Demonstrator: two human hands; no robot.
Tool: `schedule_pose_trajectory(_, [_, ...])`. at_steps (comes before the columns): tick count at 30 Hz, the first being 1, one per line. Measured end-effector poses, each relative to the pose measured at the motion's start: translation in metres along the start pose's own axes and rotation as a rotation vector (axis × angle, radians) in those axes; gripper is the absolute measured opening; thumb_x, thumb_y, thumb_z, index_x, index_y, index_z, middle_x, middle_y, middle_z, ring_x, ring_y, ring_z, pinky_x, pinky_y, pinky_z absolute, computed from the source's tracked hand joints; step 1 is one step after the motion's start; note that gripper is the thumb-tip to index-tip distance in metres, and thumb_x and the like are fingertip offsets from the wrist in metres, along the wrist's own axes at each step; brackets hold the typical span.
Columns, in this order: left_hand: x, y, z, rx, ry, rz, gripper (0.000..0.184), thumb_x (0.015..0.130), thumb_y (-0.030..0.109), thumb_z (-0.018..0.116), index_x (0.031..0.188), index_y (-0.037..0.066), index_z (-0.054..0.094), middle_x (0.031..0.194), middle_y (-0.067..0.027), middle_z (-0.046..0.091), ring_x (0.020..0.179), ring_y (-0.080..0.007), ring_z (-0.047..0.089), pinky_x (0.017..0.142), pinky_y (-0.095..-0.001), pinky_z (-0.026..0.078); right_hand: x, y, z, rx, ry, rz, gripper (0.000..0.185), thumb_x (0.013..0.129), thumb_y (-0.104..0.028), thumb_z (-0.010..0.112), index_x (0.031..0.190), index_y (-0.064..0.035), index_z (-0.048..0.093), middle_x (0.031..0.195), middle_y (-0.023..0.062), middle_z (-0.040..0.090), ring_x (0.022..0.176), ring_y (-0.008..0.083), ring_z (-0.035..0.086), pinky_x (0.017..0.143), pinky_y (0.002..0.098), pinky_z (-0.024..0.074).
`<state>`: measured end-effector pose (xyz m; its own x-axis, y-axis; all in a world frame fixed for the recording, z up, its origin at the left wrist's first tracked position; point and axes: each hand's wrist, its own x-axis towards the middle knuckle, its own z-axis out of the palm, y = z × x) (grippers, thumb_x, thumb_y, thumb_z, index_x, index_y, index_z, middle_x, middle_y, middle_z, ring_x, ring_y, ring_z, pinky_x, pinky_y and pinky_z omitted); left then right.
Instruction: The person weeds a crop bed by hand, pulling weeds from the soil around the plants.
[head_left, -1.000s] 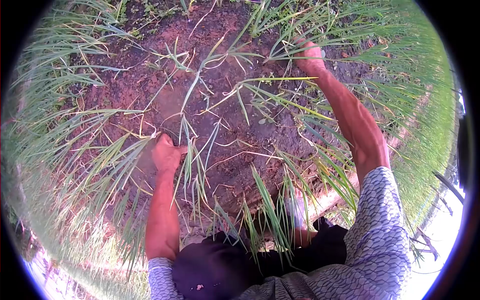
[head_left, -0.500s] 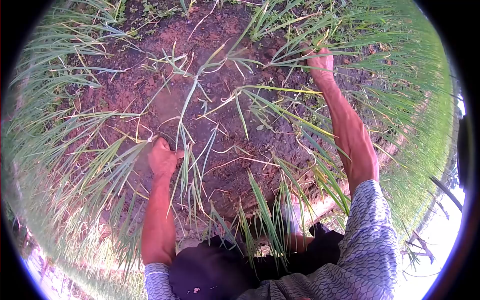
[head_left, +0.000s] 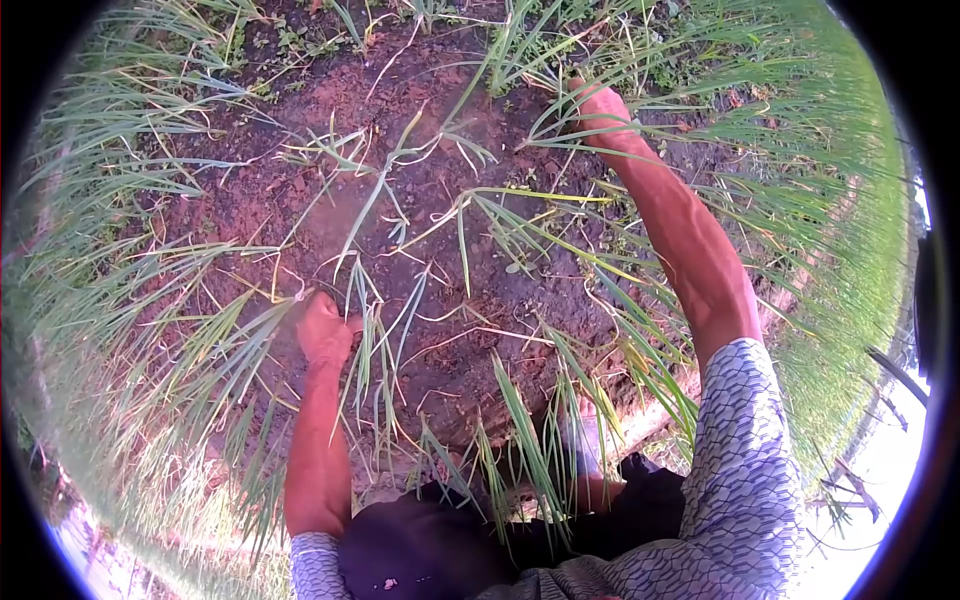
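My left hand (head_left: 326, 328) rests low on the dark soil (head_left: 330, 225) at the left of centre, its fingers curled beside long green plant leaves (head_left: 367, 325). Whether anything is in those fingers cannot be made out. At the upper right my right hand (head_left: 600, 108) reaches among the leaves and small weeds (head_left: 640, 50). Its fingertips are bent down at the soil and partly hidden by leaves. Between the two hands, a thin plant (head_left: 385, 172) leans across the soil.
Dense green plants (head_left: 820, 110) line the right side, and more (head_left: 110, 260) stand on the left. A drooping clump (head_left: 535, 440) hangs over the bed's near edge. Below are my dark-clothed knee (head_left: 425, 545) and a foot (head_left: 582, 430). Bare branches (head_left: 895, 375) lie at the far right.
My right hand first drew back toward me, then reached out again to the upper left. My left hand has stayed nearly in place. The view has shifted slightly.
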<state>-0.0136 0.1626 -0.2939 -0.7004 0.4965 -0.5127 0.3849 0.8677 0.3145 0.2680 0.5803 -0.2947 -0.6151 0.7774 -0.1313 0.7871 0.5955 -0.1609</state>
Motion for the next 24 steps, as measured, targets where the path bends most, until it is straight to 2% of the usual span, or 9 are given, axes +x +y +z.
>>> schedule_pose_trajectory(5, [-0.001,0.002,-0.002,0.017,0.009,0.005,0.050,0.057,0.021,0.091,0.070,0.006,0.046,0.062,-0.0047,0.051,0.058,-0.0193,0.045,0.058,-0.0378,0.044,0.029,0.028,0.029,-0.164,-0.022,-0.008,0.021,0.086,-0.024,0.061,0.095,-0.0055,0.066,0.089,0.0217,0.068,0.086,0.0387,0.068,0.074,0.0446,0.0552])
schedule_pose_trajectory(6, [0.000,0.003,-0.003,0.008,0.006,0.000,0.050,0.056,0.021,0.092,0.070,0.006,0.046,0.062,-0.0048,0.051,0.058,-0.0195,0.045,0.058,-0.0378,0.044,0.017,0.028,0.017,0.107,0.199,0.011,0.031,0.087,-0.034,0.061,0.099,-0.0061,0.067,0.085,0.0216,0.069,0.082,0.0383,0.068,0.071,0.0458,0.0541])
schedule_pose_trajectory(10, [-0.001,0.006,-0.003,-0.004,0.001,-0.005,0.051,0.054,0.020,0.093,0.069,0.005,0.046,0.062,-0.0052,0.051,0.058,-0.0197,0.046,0.059,-0.0376,0.045,0.009,0.049,0.010,0.473,0.264,0.349,0.051,0.087,-0.053,0.060,0.101,-0.0049,0.069,0.085,0.0216,0.069,0.083,0.0419,0.067,0.078,0.0473,0.0522])
schedule_pose_trajectory(12, [-0.002,0.005,-0.003,0.020,0.009,0.009,0.051,0.055,0.020,0.093,0.069,0.005,0.047,0.062,-0.0050,0.051,0.058,-0.0195,0.047,0.058,-0.0376,0.045,0.006,0.036,-0.006,0.412,0.178,0.440,0.045,0.085,-0.047,0.064,0.099,-0.0039,0.068,0.084,0.0230,0.069,0.085,0.0412,0.067,0.078,0.0462,0.0529])
schedule_pose_trajectory(15, [-0.002,0.004,-0.004,-0.007,0.002,0.003,0.050,0.055,0.020,0.092,0.069,0.005,0.046,0.063,-0.0051,0.052,0.058,-0.0197,0.048,0.059,-0.0375,0.045,0.016,0.022,-0.005,0.121,0.057,0.275,0.031,0.083,-0.032,0.066,0.096,-0.0041,0.067,0.086,0.0229,0.068,0.089,0.0388,0.067,0.077,0.0451,0.0541])
schedule_pose_trajectory(18, [-0.001,0.002,-0.002,-0.012,-0.008,0.003,0.049,0.055,0.019,0.092,0.070,0.005,0.047,0.063,-0.0051,0.052,0.058,-0.0200,0.048,0.059,-0.0375,0.045,0.028,0.022,0.026,-0.025,0.239,0.023,0.020,0.080,-0.019,0.065,0.094,-0.0053,0.066,0.088,0.0198,0.067,0.091,0.0358,0.067,0.076,0.0444,0.0550])
schedule_pose_trajectory(19, [0.000,0.000,-0.001,-0.007,-0.009,0.001,0.049,0.056,0.019,0.091,0.070,0.005,0.047,0.063,-0.0051,0.052,0.058,-0.0200,0.048,0.059,-0.0376,0.046,0.032,0.018,0.031,-0.083,0.162,0.112,0.014,0.080,-0.016,0.065,0.091,-0.0065,0.066,0.089,0.0153,0.067,0.090,0.0325,0.067,0.074,0.0431,0.0555])
schedule_pose_trajectory(22, [0.000,-0.001,0.000,-0.019,0.007,0.016,0.049,0.056,0.018,0.091,0.070,0.005,0.046,0.063,-0.0048,0.052,0.057,-0.0200,0.048,0.058,-0.0377,0.045,0.036,0.016,0.039,-0.077,0.151,0.077,0.021,0.081,-0.013,0.060,0.101,-0.0072,0.067,0.084,0.0213,0.067,0.079,0.0401,0.067,0.070,0.0483,0.0551])
schedule_pose_trajectory(24, [-0.001,0.005,-0.003,-0.025,0.001,-0.007,0.049,0.056,0.018,0.091,0.070,0.005,0.046,0.063,-0.0047,0.052,0.057,-0.0191,0.046,0.057,-0.0370,0.044,0.040,0.014,0.036,-0.125,0.106,0.099,0.017,0.081,-0.014,0.060,0.095,-0.0068,0.066,0.086,0.0211,0.068,0.080,0.0399,0.067,0.069,0.0485,0.0552])
